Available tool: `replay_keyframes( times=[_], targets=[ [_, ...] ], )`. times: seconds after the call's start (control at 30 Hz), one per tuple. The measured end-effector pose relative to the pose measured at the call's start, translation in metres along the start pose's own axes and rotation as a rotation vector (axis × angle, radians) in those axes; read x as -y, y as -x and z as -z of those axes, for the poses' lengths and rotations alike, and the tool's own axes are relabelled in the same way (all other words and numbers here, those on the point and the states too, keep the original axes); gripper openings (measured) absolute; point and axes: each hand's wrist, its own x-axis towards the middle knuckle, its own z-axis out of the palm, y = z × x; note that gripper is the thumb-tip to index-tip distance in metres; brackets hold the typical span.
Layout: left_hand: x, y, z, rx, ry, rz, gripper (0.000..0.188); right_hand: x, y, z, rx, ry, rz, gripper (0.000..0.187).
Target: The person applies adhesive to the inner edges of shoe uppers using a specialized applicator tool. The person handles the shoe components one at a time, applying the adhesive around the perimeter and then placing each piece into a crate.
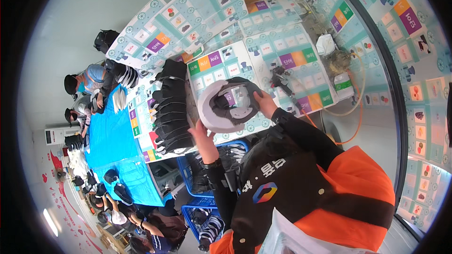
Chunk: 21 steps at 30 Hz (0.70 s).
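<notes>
I hold a black and pale grey cap (207, 108) above the near part of the table, with its hollow inside facing up. My right hand (266, 105) is closed on the black edge at its right. At the lower left, my left hand (205, 146) touches the pale edge, its fingers partly hidden behind it. To the left of the cap stands a long row of nested black caps (169, 108). A dark spray gun (281, 79) lies on the table to the right.
An orange hose (360, 113) hangs at the table's right. Blue baskets (184, 171) holding dark and striped pieces stand below the near edge. Left is a table under a blue sheet (106, 136), where other people (92, 82) work. Printed boards (183, 14) line the back.
</notes>
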Motion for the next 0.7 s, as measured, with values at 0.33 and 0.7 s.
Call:
replay_keyframes(
  times=[0.33,0.7],
  targets=[
    [0.023,-0.061,-0.066,-0.054,-1.294,-0.502,0.033,0.004,-0.034,0.074,-0.461,1.631,0.499,0.060],
    [0.050,-0.071,-0.071,0.102,-1.525,-0.443,0.063,0.047,-0.053,0.114,-0.481,1.971,0.285,0.042]
  ],
)
